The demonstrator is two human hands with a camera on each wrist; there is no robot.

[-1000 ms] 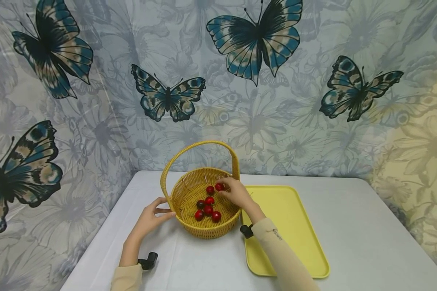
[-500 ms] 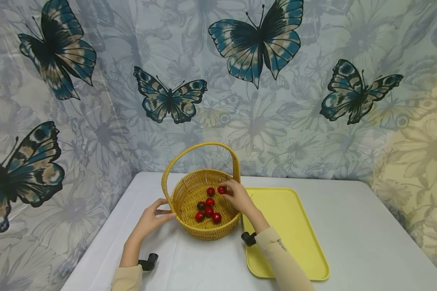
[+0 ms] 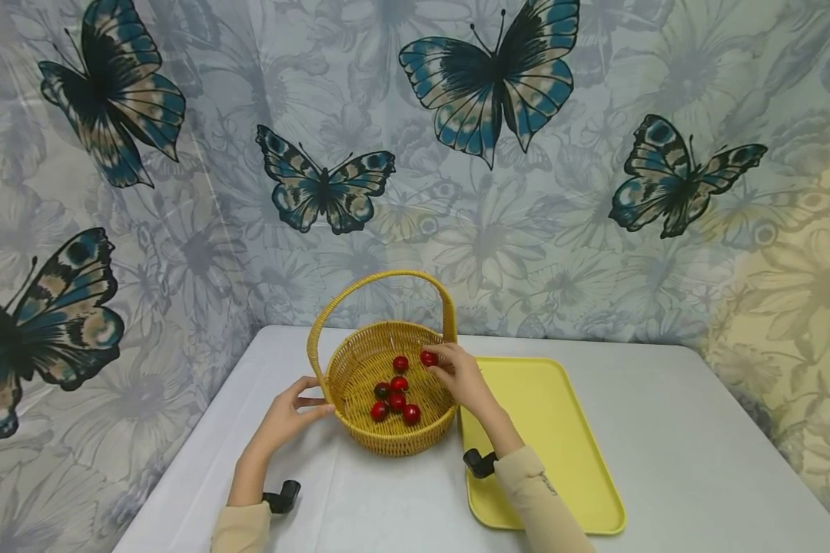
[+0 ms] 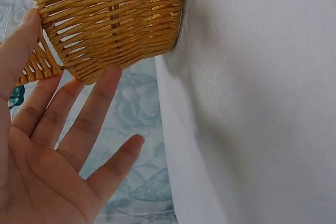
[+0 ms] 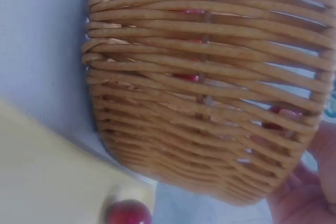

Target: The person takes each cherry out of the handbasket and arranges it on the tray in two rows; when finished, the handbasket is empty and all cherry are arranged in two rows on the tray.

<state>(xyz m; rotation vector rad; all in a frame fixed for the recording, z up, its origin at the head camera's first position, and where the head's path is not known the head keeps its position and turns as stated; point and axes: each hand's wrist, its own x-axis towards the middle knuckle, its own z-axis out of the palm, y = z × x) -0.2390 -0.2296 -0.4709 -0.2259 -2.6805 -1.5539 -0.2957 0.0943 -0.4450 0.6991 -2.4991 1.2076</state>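
A yellow wicker basket (image 3: 394, 442) with a tall arched handle stands on the table. Several dark red cherries (image 3: 396, 402) lie on its bottom. My left hand (image 3: 287, 415) holds the basket's left side by the handle base; in the left wrist view its thumb meets the rim and fingertips touch the woven wall. At the right inside of the basket, my right hand (image 3: 459, 376) pinches a cherry (image 3: 429, 358) between thumb and fingers. Through the weave in the right wrist view, that cherry shows only partly, with the right hand (image 5: 310, 190) behind the rim.
A yellow tray (image 3: 546, 445) lies right of the basket, close to its side. One cherry (image 5: 128, 213) shows on the tray in the right wrist view; my right hand hides that spot from the head camera. A butterfly-print cloth (image 3: 526, 269) hangs behind the white table (image 3: 685, 430).
My right hand has shifted a little to the right with the cherry, toward the basket's right rim. The left hand keeps its hold. The head view has tilted slightly.
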